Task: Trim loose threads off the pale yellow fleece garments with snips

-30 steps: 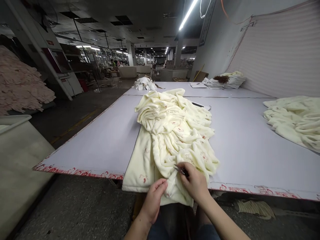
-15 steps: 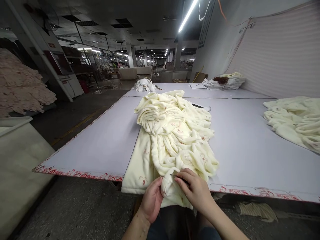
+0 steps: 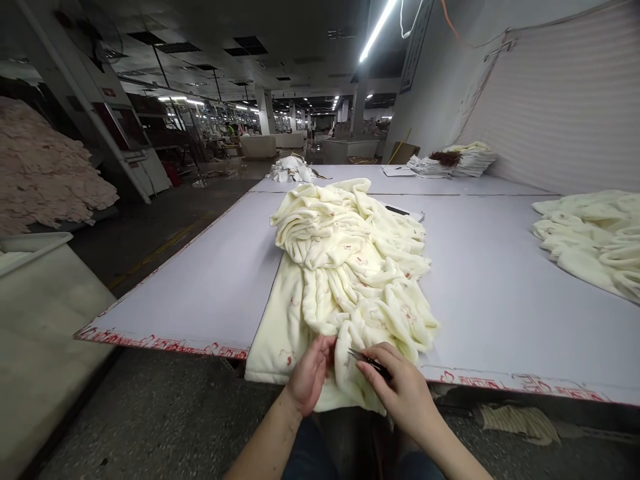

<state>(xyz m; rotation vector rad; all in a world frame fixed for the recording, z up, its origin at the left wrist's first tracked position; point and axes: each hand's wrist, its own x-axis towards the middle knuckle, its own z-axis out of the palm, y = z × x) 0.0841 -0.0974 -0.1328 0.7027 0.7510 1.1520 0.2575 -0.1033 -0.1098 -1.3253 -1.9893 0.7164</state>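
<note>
A heap of pale yellow fleece cloth [image 3: 345, 247] with small reddish prints lies bunched on the table, and its near end hangs over the front edge. My left hand [image 3: 311, 375] is at the left side of a raised fold near that edge, its curled fingers closed on the cloth; the fingertips are partly hidden. Across the fold, my right hand [image 3: 397, 380] grips a pair of dark-handled thread snips [image 3: 369, 362]. Their metal blades point left, against or just above the fleece; I cannot tell whether they touch it.
The pale table [image 3: 480, 280] has red-printed tape along its edge. More yellow fleece [image 3: 595, 233] lies at the right. White scraps [image 3: 291, 169] and stacked papers [image 3: 430, 165] sit at the back. A large white bin [image 3: 50, 333] stands at left, before a pink cloth pile [image 3: 45, 167].
My left hand has shifted slightly up and its grip on the fold has loosened. My right hand has moved a little right and down, and the snips show more clearly.
</note>
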